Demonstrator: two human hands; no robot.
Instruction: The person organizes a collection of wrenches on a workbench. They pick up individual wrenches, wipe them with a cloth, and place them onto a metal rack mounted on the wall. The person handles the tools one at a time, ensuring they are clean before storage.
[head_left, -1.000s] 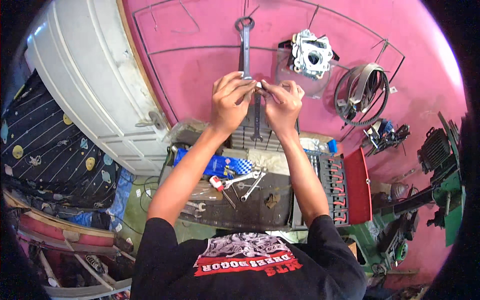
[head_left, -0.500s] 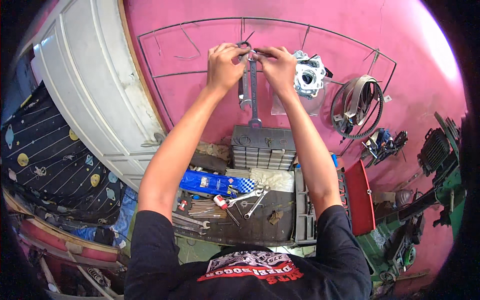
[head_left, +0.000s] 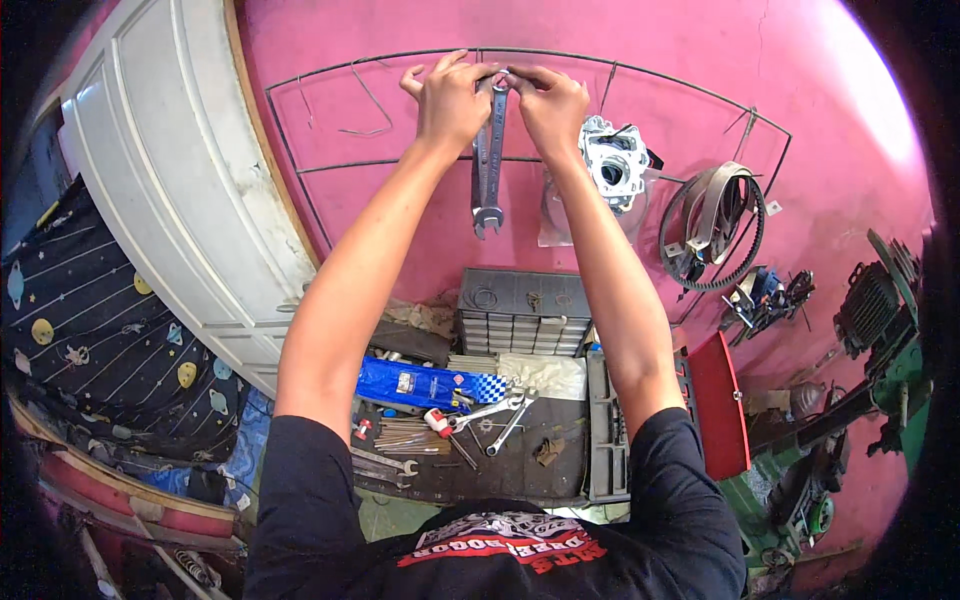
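Note:
Both arms reach up to the wire rack [head_left: 400,163] on the pink wall. My right hand [head_left: 550,108] pinches the ring end of a combination wrench [head_left: 497,150] between thumb and fingers, its open jaw hanging down. Beside it, my left hand [head_left: 452,105] has thumb and forefinger closed at the top of the wrenches, with the other fingers raised. A second wrench [head_left: 480,165] hangs close along the first, partly covered by it. The fingers hide how the ring ends meet the rack's hook.
Right of my hands hang a metal engine part [head_left: 614,165] and a belt bundle [head_left: 712,225]. Below stand a small drawer cabinet [head_left: 525,290], a blue tool pouch [head_left: 415,382], loose wrenches [head_left: 508,425] and an open red toolbox [head_left: 717,400]. A white door [head_left: 190,170] stands at left.
My hands have risen toward the rack's upper bar with the wrench. The wrenches, apart at their lower ends before, now overlap. My left fingers have lifted and spread.

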